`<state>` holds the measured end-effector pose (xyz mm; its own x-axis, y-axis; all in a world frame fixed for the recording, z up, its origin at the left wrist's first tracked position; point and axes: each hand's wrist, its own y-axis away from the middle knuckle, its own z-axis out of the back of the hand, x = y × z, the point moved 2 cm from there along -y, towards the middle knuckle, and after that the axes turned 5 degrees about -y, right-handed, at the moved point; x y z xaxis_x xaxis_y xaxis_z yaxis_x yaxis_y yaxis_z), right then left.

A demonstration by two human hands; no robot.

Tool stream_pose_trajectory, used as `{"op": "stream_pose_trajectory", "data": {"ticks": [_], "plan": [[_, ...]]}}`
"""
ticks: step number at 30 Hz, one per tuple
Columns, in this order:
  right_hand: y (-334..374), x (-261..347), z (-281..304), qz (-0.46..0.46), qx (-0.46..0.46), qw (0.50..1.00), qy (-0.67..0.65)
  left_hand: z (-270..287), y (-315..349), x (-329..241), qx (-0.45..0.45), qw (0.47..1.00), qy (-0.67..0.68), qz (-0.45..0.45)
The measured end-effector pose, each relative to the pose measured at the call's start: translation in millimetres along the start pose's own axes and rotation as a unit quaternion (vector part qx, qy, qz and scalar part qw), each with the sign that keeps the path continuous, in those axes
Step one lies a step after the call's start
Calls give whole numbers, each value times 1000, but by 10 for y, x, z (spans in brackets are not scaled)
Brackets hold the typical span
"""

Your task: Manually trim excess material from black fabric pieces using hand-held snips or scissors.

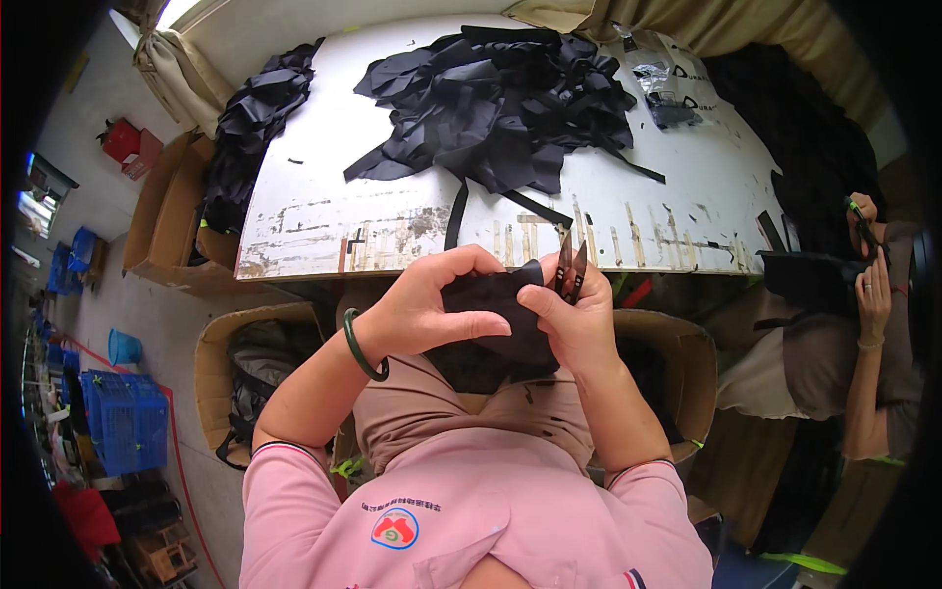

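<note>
Over my lap, a piece of black fabric (pixel 530 344) is stretched between both hands. My left hand (pixel 432 302) grips its left side, thumb laid across the front and fingers curled behind it. My right hand (pixel 577 312) pinches the fabric's right edge under the thumb. The same hand also keeps a small pair of dark thread snips (pixel 572 273) in its fingers, with the two blades pointing up and apart, not touching the fabric. The fingertips behind the fabric are hidden.
A large heap of black fabric pieces (pixel 500 108) covers the middle of the white table (pixel 324 211). Cardboard boxes (pixel 699 378) stand either side of my legs. At right, a co-worker's hands (pixel 871 294) hold black fabric. Blue crates (pixel 123 422) stand on the left floor.
</note>
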<state>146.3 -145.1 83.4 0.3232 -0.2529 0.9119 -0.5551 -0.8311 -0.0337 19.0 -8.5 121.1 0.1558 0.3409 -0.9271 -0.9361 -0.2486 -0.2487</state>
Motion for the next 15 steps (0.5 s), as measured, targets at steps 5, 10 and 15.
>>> {"op": "stream_pose_trajectory", "data": {"ticks": [5,10,15], "plan": [[21,-13,-20,73,12,997,26,20,30,81,-16,994,-111,4],[110,342,-24,113,-31,972,205,87,62,48,-7,988,-154,-12],[58,383,-88,214,136,880,402,55,43,-58,17,978,-201,-54]]}}
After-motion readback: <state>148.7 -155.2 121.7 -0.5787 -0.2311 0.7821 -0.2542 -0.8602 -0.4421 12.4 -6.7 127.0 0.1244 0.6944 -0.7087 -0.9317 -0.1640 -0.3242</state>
